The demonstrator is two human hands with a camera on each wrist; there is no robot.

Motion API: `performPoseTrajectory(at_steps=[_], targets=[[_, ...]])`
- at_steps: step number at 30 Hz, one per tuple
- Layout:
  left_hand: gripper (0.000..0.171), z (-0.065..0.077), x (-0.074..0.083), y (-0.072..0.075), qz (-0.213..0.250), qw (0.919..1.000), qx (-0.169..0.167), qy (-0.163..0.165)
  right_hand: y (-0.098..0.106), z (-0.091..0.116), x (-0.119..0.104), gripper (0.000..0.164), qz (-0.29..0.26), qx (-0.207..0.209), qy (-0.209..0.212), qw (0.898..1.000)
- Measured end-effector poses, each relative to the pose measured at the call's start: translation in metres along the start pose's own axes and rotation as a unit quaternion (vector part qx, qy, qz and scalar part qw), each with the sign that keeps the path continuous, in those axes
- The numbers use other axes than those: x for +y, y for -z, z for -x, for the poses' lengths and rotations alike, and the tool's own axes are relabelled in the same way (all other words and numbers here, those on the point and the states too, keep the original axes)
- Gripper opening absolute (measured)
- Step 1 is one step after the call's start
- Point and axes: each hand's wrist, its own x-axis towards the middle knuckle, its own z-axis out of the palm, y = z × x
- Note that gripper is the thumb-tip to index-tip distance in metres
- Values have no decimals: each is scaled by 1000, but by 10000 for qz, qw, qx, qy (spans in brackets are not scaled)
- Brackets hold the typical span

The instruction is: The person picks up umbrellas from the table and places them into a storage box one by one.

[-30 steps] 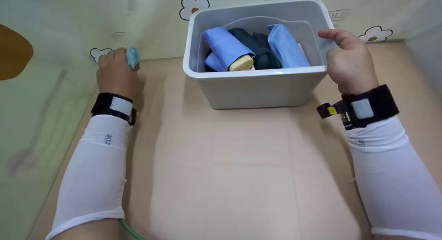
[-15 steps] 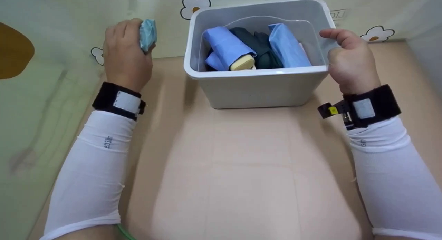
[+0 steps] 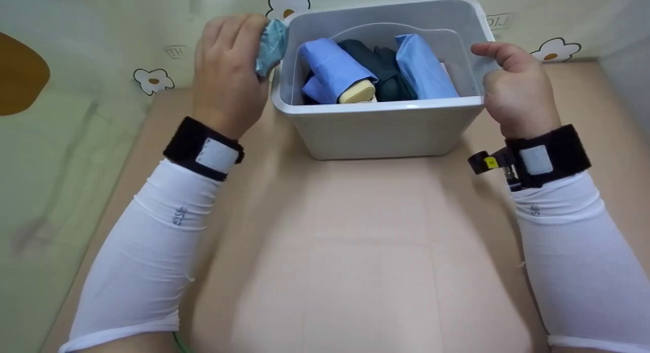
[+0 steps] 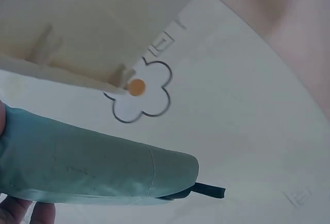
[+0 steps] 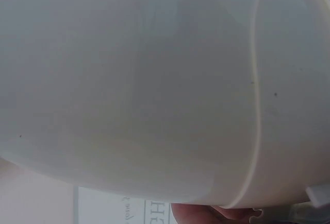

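Note:
My left hand [image 3: 231, 71] grips a teal folded umbrella [image 3: 271, 47] just left of the bin, level with its rim. In the left wrist view the umbrella [image 4: 98, 159] lies lengthwise, with a short dark strap at its far end and fingertips below it. My right hand [image 3: 520, 89] holds the right rim of the grey plastic bin [image 3: 381, 132], its index finger stretched along the edge. Inside the bin lie a blue rolled bundle [image 3: 335, 68] with a cream end, a dark green cloth-like item [image 3: 378, 71] and a lighter blue item [image 3: 426, 68]. The bin wall [image 5: 134, 95] fills the right wrist view.
The bin stands on a pinkish-beige surface [image 3: 365, 251] near its back edge. A pale sheet with printed flowers [image 3: 154, 81] hangs behind and along the left. A green cord [image 3: 180, 342] shows under the left forearm.
My left hand has lifted the teal umbrella from the back left and carried it right, up to the bin's left side. My right hand and the bin stay put.

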Motion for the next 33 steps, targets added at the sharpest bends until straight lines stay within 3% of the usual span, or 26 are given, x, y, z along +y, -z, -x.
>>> performPoseTrajectory(at_steps=[15,21,33], targets=[[39,0,37,-7,-258,9936,-286,-1066,0,0,0,66,134,10,-24,9999],[37,1,45,-8,-483,9896,-245,-1329,0,0,0,65,137,-23,-39,9999],[44,-4,61,-17,-479,9802,-135,-1918,1,0,2,64,48,2,12,10000]])
